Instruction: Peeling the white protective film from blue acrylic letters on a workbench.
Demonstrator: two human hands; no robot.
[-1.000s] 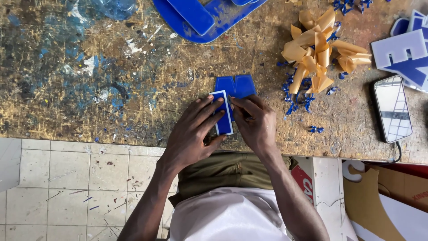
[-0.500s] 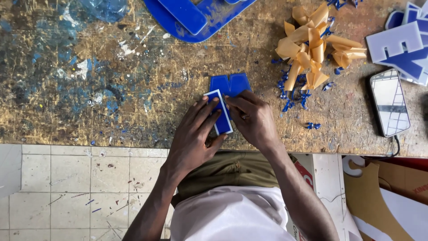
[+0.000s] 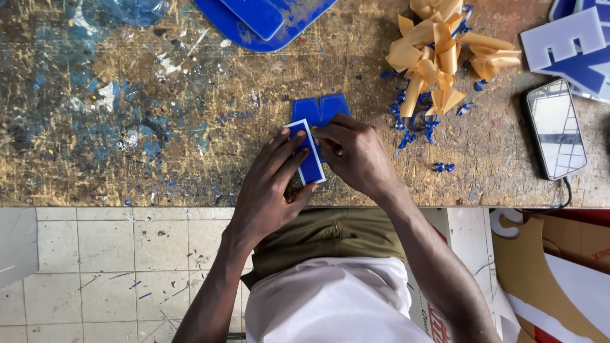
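A blue cut-out letter piece (image 3: pixel 319 108) lies on the paint-stained wooden workbench (image 3: pixel 127 140). On its near side is a blue strip with a white border (image 3: pixel 306 152). My left hand (image 3: pixel 270 187) presses fingers on that strip and grips its left edge. My right hand (image 3: pixel 356 155) holds the strip's upper right side against the blue letter, fingers curled over it. Part of the letter is hidden under both hands.
A pile of tan peeled backing strips (image 3: pixel 438 54) and small blue shavings (image 3: pixel 413 124) lie to the right. A phone (image 3: pixel 556 130) with a cable rests at far right, beside blue and white letters (image 3: pixel 572 44). Blue sheets (image 3: pixel 260 19) lie at the top edge. Tiled floor (image 3: pixel 95 267) shows below.
Both hands have stayed on the bordered strip and the blue letter, with only small finger shifts. The view has shifted slightly.
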